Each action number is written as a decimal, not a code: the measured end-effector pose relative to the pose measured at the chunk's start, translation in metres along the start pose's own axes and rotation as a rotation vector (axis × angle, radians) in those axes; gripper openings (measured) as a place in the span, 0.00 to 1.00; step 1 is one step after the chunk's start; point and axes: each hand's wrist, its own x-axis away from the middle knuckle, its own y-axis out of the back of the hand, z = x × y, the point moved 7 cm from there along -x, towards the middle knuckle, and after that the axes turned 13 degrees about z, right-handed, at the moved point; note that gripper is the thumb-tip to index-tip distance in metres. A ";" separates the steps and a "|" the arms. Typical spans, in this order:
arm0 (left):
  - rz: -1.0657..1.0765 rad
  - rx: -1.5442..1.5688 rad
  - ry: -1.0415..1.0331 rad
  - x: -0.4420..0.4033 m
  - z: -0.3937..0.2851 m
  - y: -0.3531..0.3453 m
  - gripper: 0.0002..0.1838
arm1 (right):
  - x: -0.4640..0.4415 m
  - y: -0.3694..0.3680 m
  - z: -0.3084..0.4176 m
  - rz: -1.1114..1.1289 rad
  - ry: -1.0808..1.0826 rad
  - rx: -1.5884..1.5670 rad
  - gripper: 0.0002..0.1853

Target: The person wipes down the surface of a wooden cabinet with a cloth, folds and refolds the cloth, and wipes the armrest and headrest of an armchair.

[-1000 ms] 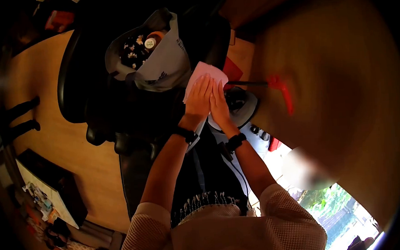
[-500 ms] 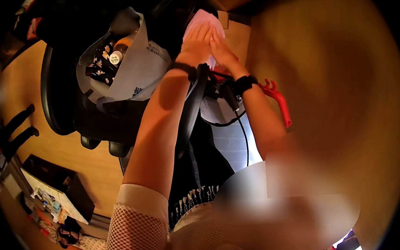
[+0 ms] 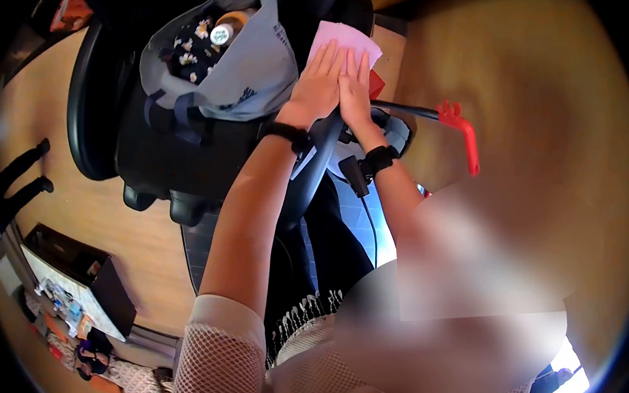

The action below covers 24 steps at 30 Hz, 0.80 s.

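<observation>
A pink cloth [image 3: 344, 40] lies under the fingers of both my hands, over the end of a black padded armrest [image 3: 320, 167]. My left hand [image 3: 316, 85] rests on the cloth with its fingers stretched out flat. Beside it, touching it, my right hand [image 3: 355, 93] also lays straight fingers on the cloth. Neither hand's underside shows. A red object [image 3: 375, 85] peeks out just past the right hand. Left of my hands, a grey tote bag [image 3: 257, 77] on the black seat holds a flowered black fabric [image 3: 194, 49] and a white-capped bottle [image 3: 222, 33].
A red hooked handle [image 3: 467, 140] on a dark tube stands out right of my right hand. A black device with a cord [image 3: 356, 176] hangs below my right wrist. At the lower left are a cluttered white-topped table [image 3: 76, 305] and another person's legs [image 3: 21, 175].
The view has shifted, and the bag now appears higher and farther right. Both hands stay on the pink cloth, slightly lower and farther right in view, with more of the cloth's far edge showing.
</observation>
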 end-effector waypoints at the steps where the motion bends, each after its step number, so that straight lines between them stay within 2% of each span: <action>1: 0.011 0.021 -0.015 0.014 -0.006 0.005 0.30 | 0.015 -0.006 0.004 -0.012 0.013 0.054 0.28; 4: -0.002 0.149 0.009 0.052 -0.011 0.005 0.30 | 0.046 -0.019 0.027 -0.050 0.040 0.170 0.27; 7: 0.067 0.137 -0.003 0.094 -0.025 0.012 0.30 | 0.082 -0.036 0.043 -0.034 0.076 0.276 0.27; 9: 0.146 0.000 0.025 0.130 -0.038 0.007 0.29 | 0.117 -0.049 0.053 0.017 0.068 0.331 0.27; 11: 0.164 -0.045 0.068 0.166 -0.047 0.004 0.29 | 0.148 -0.066 0.058 0.054 0.079 0.362 0.27; 13: 0.142 0.046 0.136 0.209 -0.058 0.007 0.30 | 0.186 -0.083 0.067 0.087 0.015 0.357 0.27; 16: 0.256 -0.039 0.217 0.272 -0.072 -0.017 0.30 | 0.245 -0.115 0.069 0.116 0.044 0.348 0.27; 19: 0.282 0.061 0.287 0.327 -0.081 -0.029 0.30 | 0.291 -0.150 0.065 0.182 0.063 0.419 0.28; 22: 0.100 0.100 0.269 0.344 -0.083 -0.037 0.30 | 0.302 -0.161 0.061 0.197 0.056 0.462 0.27; 24: 0.109 0.201 0.267 0.338 -0.076 -0.035 0.30 | 0.292 -0.152 0.062 0.185 0.083 0.475 0.27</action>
